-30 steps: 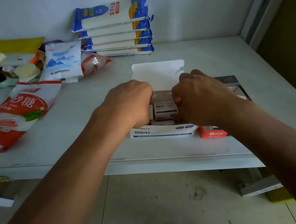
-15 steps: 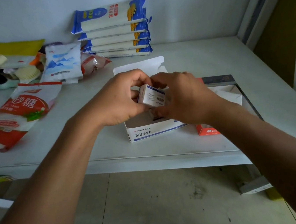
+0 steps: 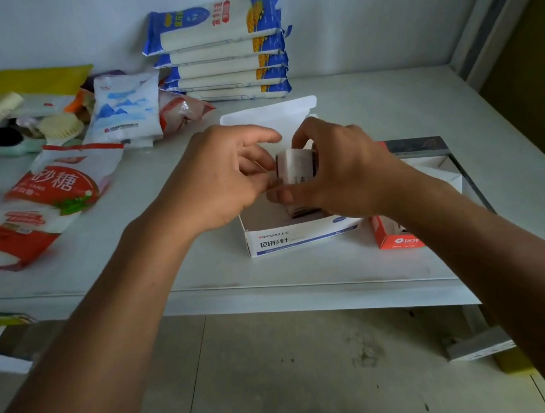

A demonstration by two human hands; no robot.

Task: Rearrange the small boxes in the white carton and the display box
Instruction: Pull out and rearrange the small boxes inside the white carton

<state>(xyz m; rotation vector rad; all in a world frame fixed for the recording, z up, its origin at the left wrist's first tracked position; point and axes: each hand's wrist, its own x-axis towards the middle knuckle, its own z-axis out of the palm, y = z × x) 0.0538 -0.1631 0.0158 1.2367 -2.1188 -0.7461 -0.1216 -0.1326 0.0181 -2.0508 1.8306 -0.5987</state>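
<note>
My right hand grips a small box above the carton; my left hand pinches its edge.

Carton's left half lies open; raised lid flap blocks behind.

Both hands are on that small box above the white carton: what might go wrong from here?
The small white printed box is pinched between the left hand and right hand above the open white carton; it may slip. The right forearm lies over the red display box at the table's front edge and may nudge it off.
</note>
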